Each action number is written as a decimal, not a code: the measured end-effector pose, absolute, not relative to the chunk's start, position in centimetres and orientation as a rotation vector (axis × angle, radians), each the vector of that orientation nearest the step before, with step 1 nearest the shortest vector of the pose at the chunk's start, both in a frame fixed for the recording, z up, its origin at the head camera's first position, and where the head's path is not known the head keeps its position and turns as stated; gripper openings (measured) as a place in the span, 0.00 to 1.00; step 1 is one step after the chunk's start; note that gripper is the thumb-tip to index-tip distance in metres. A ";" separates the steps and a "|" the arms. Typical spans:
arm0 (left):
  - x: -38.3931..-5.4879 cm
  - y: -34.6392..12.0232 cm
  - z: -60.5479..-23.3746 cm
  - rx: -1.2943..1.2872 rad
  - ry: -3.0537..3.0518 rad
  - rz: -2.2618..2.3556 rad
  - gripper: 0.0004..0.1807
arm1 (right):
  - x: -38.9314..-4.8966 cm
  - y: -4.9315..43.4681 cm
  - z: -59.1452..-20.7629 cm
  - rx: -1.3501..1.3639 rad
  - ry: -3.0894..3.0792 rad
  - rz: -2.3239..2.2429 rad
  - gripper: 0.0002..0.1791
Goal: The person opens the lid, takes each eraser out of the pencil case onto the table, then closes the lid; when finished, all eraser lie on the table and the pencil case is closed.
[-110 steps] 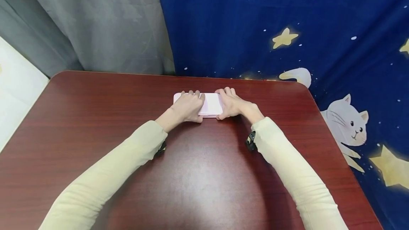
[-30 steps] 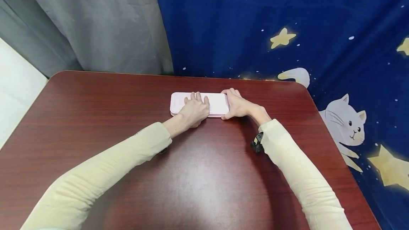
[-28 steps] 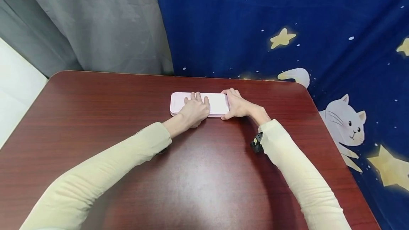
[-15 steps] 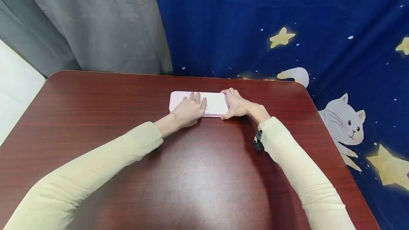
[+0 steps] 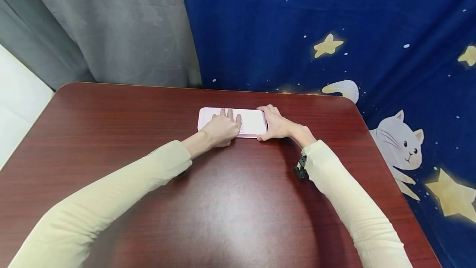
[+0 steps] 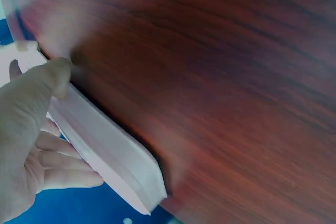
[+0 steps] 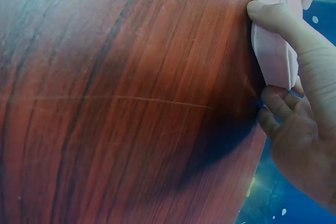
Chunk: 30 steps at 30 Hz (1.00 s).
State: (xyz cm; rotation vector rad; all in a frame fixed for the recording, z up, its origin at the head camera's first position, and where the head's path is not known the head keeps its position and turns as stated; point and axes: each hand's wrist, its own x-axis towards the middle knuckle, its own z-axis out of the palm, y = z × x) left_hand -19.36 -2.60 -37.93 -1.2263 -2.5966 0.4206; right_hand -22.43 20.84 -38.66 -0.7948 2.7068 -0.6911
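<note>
A pale pink oblong box (image 5: pixel 253 121) with rounded corners lies flat near the back edge of the table. My left hand (image 5: pixel 221 128) rests across the top of it, fingers mostly straight and spread over the lid. In the left wrist view the left thumb (image 6: pixel 59 74) touches the box's near side (image 6: pixel 113 140). Around the right end, my right hand (image 5: pixel 274 124) grips the box, thumb at the near side and fingers at the far side. The right wrist view shows the right thumb (image 7: pixel 270 15) pressed to the box's side wall (image 7: pixel 270 56).
A reddish-brown wooden table (image 5: pixel 238 202) carries the box. Its rounded back edge runs close behind the hands. Beyond hang a grey curtain (image 5: pixel 130 24) and a blue curtain (image 5: pixel 260 24) printed with stars and a white cat.
Since the oldest frame, the box has shifted slightly right with the right hand, and the left fingers have moved from its far edge to spread on the lid. Lately the left hand slid slightly left.
</note>
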 end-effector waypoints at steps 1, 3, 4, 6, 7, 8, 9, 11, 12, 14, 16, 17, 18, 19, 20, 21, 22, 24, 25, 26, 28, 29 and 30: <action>-19.2 -2.3 -38.0 -1.215 -2.594 0.470 0.28 | -22.4 20.8 -38.7 -0.795 2.708 -0.690 0.55; -19.0 -2.0 -38.1 -1.189 -2.571 0.560 0.26 | -22.5 20.8 -38.6 -0.796 2.707 -0.688 0.53; -19.0 -2.0 -38.1 -1.176 -2.552 0.600 0.25 | -22.5 20.7 -38.6 -0.795 2.704 -0.693 0.53; -19.0 -2.1 -38.2 -1.160 -2.509 0.638 0.23 | -22.6 20.6 -38.5 -0.794 2.697 -0.699 0.52; -19.0 -2.1 -38.2 -1.154 -2.494 0.632 0.22 | -22.6 20.5 -38.5 -0.796 2.694 -0.699 0.52; -19.2 -2.2 -38.0 -1.160 -2.483 0.628 0.22 | -22.7 20.5 -38.5 -0.798 2.692 -0.695 0.53; -19.3 -2.3 -37.9 -1.173 -2.470 0.620 0.21 | -22.7 20.5 -38.4 -0.800 2.692 -0.697 0.53; -19.7 -2.4 -37.3 -1.225 -2.464 0.567 0.21 | -22.7 20.6 -38.4 -0.800 2.695 -0.685 0.54; -19.9 -2.5 -37.1 -1.257 -2.461 0.540 0.21 | -22.7 20.6 -38.5 -0.797 2.698 -0.679 0.54; -20.2 -2.7 -36.7 -1.333 -2.454 0.510 0.24 | -22.7 20.9 -38.7 -0.791 2.704 -0.687 0.54; -20.4 -3.2 -36.6 -1.388 -2.448 0.431 0.25 | -22.6 21.0 -38.8 -0.788 2.705 -0.696 0.54; -20.4 -3.5 -36.6 -1.399 -2.450 0.387 0.25 | -22.6 21.0 -38.8 -0.789 2.706 -0.702 0.53; -20.4 -3.8 -36.7 -1.402 -2.445 0.351 0.26 | -22.6 21.0 -38.7 -0.791 2.706 -0.703 0.53; -20.5 -4.2 -36.8 -1.400 -2.442 0.302 0.25 | -22.5 21.0 -38.7 -0.792 2.707 -0.708 0.53; -20.5 -4.5 -37.0 -1.397 -2.446 0.248 0.25 | -22.5 20.9 -38.6 -0.789 2.707 -0.705 0.53; -20.6 -4.9 -37.1 -1.391 -2.460 0.192 0.25 | -22.5 20.9 -38.6 -0.788 2.705 -0.705 0.54; -20.6 -5.4 -37.3 -1.379 -2.476 0.151 0.26 | -22.4 20.9 -38.6 -0.788 2.703 -0.703 0.54; -20.7 -6.4 -37.7 -1.342 -2.504 0.089 0.28 | -22.3 20.9 -38.5 -0.784 2.697 -0.703 0.54; -20.7 -6.9 -37.9 -1.318 -2.529 0.055 0.29 | -22.3 20.9 -38.5 -0.781 2.695 -0.705 0.55; -20.7 -7.5 -38.1 -1.288 -2.561 0.024 0.31 | -22.2 21.0 -38.5 -0.779 2.692 -0.703 0.55; -20.7 -8.6 -38.4 -1.217 -2.641 -0.051 0.34 | -22.0 21.0 -38.5 -0.772 2.691 -0.702 0.56; -20.6 -9.1 -38.5 -1.178 -2.682 -0.106 0.35 | -22.0 21.0 -38.5 -0.767 2.692 -0.701 0.57; -20.6 -9.5 -38.7 -1.142 -2.719 -0.166 0.36 | -21.9 21.1 -38.5 -0.760 2.694 -0.697 0.57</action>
